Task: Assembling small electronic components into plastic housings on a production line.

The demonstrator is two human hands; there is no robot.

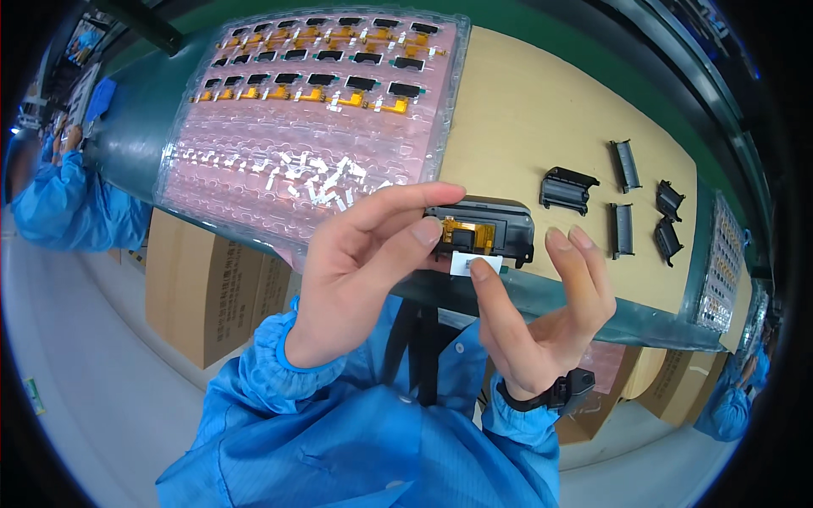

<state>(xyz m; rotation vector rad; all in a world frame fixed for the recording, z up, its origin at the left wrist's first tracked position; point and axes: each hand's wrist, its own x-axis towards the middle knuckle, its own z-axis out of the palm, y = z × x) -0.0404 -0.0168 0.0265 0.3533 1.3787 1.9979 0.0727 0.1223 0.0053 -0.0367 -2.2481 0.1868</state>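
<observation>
My left hand (360,267) grips a small black plastic housing (517,229) by its left end, between thumb and fingers. Set in the housing is a gold flex circuit (483,235) with a dark square part. A white rectangular tab (460,264) sticks out at the housing's lower edge. The index fingertip of my right hand (542,326) presses on that tab, while its other visible fingers are raised and apart. My right thumb is hidden, probably behind the tab. Both hands are held above the near edge of the workbench.
A clear tray (284,135) on pink material holds rows of small black screens with gold flex cables, plus loose white tabs (326,176). Several black housings (569,189) lie on the tan board (525,110). Cardboard boxes (190,288) stand below. Co-workers' blue sleeves (80,207) show at both sides.
</observation>
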